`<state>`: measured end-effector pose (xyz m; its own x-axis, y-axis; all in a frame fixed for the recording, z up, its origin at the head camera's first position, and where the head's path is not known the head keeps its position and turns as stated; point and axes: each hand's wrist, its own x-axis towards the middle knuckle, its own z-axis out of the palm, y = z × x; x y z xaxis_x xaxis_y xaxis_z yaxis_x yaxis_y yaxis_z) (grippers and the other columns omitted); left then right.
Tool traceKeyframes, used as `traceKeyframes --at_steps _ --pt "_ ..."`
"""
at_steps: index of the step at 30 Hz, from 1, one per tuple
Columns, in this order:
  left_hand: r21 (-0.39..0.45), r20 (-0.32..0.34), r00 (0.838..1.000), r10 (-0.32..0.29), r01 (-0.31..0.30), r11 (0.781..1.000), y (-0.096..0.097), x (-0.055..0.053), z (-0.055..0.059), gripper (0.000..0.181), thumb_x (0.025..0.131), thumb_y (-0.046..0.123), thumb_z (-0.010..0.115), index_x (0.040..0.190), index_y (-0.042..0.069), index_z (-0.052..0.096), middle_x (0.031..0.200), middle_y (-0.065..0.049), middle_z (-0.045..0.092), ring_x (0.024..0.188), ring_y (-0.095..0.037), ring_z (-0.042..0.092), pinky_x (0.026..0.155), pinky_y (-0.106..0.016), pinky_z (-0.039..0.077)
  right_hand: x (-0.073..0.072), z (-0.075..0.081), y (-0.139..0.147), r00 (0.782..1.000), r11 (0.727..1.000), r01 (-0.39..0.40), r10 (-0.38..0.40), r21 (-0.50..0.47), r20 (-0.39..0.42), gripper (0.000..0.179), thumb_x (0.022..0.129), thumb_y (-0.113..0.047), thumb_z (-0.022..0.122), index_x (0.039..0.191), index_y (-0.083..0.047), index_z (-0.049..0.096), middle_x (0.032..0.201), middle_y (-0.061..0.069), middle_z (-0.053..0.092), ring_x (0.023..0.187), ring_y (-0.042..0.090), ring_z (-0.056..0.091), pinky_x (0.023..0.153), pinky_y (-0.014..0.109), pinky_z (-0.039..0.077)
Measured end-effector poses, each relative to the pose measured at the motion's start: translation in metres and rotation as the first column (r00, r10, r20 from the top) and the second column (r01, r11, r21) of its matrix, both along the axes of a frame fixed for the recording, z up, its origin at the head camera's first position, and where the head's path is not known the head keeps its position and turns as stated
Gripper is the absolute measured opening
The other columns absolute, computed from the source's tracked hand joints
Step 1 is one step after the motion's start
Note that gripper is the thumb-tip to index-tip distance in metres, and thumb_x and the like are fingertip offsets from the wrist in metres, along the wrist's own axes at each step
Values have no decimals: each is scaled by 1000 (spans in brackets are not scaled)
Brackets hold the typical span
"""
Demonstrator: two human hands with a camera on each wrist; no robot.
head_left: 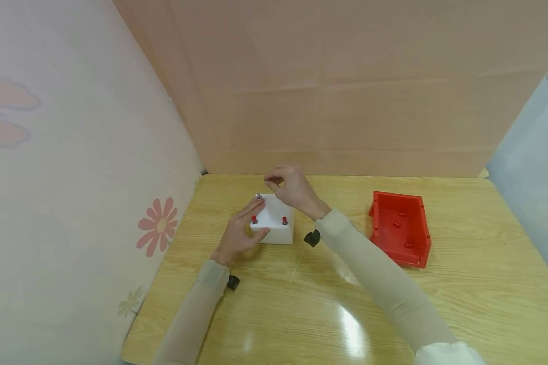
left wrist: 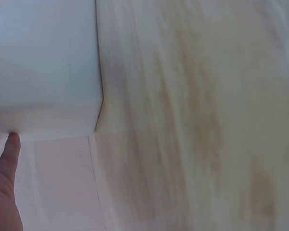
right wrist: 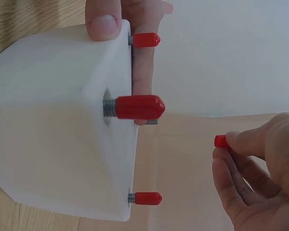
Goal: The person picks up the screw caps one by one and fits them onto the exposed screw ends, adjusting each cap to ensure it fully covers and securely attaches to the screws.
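A white block (head_left: 270, 213) sits on the table, with threaded studs standing from its top. In the right wrist view three studs wear red caps (right wrist: 139, 107); a bare stud (right wrist: 152, 122) shows beside the left fingers. My left hand (head_left: 239, 234) holds the block, thumb at the near side and fingers along the top's left edge. Above the block's far side, my right hand (head_left: 294, 190) pinches a small red cap (right wrist: 221, 141) between thumb and fingertips, apart from the studs. In the left wrist view, fingertips (left wrist: 10, 149) touch the block's edge.
Right of the block stands a red bin (head_left: 399, 258) with several loose red caps inside. Black wrist-worn pieces (head_left: 312, 238) show at both forearms. A brown panel (head_left: 347, 101) rises behind the table, and a flowered wall (head_left: 96, 177) borders the left.
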<state>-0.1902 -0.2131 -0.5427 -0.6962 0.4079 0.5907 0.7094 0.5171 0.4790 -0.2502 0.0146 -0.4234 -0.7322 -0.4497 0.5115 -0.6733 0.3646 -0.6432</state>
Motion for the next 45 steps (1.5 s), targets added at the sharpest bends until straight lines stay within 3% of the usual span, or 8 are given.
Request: traceKeyframes --at_steps 13,25,45 --pt "-5 11 1000 10 -10 1000 1 1 -1 69 91 17 86 151 1 58 162 -15 53 155 -37 43 123 -47 44 0 -5 -5 999 1000 -16 16 -11 46 11 99 -2 75 106 0 82 106 14 79 92 28 78 86 46 67" --pt "8 21 1000 4 -4 1000 3 3 3 67 90 17 84 150 -1 59 161 -16 53 156 -35 43 124 -43 44 -2 -8 -9 1000 1000 -21 21 1 19 11 98 -1 75 107 1 82 106 14 79 91 25 78 86 36 67" --pt "3 -13 1000 -3 3 1000 6 2 1 67 89 14 85 149 -3 59 160 -18 54 154 -38 44 123 -44 45 -2 -12 -13 999 1000 -13 13 5 44 11 99 -3 75 107 0 82 106 13 79 93 24 77 86 36 66"
